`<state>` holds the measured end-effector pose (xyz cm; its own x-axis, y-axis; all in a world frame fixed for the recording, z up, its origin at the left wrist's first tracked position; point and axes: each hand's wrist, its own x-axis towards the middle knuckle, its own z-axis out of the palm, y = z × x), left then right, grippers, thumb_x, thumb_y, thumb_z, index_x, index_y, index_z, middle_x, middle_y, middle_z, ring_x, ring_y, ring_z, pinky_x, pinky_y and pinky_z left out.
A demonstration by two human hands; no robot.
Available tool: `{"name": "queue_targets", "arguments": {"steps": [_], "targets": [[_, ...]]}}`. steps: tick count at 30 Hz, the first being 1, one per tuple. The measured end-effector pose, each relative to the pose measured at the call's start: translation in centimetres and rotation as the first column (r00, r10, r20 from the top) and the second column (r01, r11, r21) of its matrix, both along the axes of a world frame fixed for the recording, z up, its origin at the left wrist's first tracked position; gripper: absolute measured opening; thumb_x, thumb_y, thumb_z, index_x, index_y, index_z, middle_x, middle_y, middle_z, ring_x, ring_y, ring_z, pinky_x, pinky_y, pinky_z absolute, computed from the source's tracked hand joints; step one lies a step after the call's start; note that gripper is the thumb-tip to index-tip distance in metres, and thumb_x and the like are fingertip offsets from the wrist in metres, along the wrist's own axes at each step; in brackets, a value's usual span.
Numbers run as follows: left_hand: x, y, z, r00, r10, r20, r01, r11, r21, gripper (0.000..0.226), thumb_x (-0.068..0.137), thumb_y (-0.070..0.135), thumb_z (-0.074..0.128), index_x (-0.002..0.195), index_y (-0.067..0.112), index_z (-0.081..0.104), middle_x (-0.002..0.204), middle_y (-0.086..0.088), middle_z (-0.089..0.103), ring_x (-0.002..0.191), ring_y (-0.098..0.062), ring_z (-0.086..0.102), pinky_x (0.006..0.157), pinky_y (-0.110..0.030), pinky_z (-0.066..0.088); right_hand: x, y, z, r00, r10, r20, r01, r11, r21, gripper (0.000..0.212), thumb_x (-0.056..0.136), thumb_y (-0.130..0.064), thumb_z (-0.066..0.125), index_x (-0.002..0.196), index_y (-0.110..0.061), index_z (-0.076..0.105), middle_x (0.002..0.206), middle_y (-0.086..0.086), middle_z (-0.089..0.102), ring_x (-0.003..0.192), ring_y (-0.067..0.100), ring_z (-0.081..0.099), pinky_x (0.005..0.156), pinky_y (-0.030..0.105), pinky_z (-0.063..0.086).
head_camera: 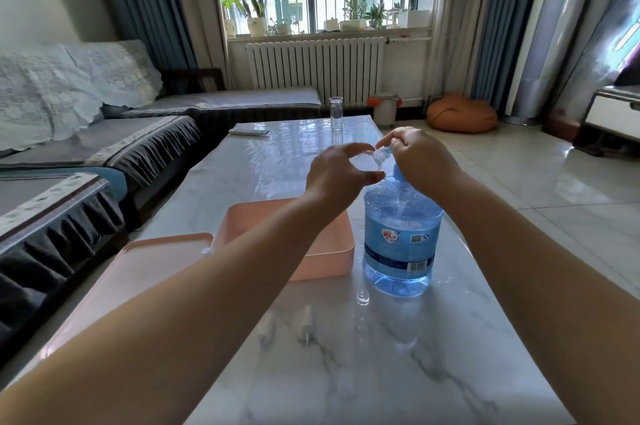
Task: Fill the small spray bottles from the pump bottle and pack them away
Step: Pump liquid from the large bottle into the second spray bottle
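A blue jug-shaped pump bottle (400, 241) stands on the marble table (346, 372), right of centre. My right hand (419, 161) sits on top of it, fingers closed on the pump head (382, 151). Just left of it, my left hand (341, 175) curls around a small clear spray bottle (365, 158), held tilted with its mouth at the pump spout. In front of the pump bottle a tiny clear cap (363, 297) stands on the table. A pale spray nozzle part (306, 324) lies nearer to me, hard to make out.
A pink box (332, 251) stands left of the pump bottle, partly hidden by my left forearm, with its pink lid (152, 262) lying to its left. A tall clear glass (336, 114) and a remote (248, 131) stand at the table's far end. A sofa runs along the left.
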<state>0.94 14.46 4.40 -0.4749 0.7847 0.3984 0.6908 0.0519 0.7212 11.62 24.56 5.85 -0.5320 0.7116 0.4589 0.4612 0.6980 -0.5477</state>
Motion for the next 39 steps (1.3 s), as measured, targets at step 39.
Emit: {"name": "queue_targets", "arguments": {"steps": [39], "targets": [[-0.2, 0.1, -0.2, 1.0, -0.022, 0.021, 0.022, 1.0, 0.013, 0.049, 0.072, 0.03, 0.082, 0.118, 0.026, 0.067, 0.109, -0.011, 0.071, 0.104, -0.032, 0.063, 0.094, -0.042, 0.051, -1.5, -0.8, -3.1, 0.939, -0.191, -0.287, 0.276, 0.915, 0.294, 0.03, 0.096, -0.011, 0.036, 0.09, -0.008, 0.066, 0.092, 0.009, 0.063, 0.083, 0.02, 0.06, 0.077, 0.033, 0.053]]}}
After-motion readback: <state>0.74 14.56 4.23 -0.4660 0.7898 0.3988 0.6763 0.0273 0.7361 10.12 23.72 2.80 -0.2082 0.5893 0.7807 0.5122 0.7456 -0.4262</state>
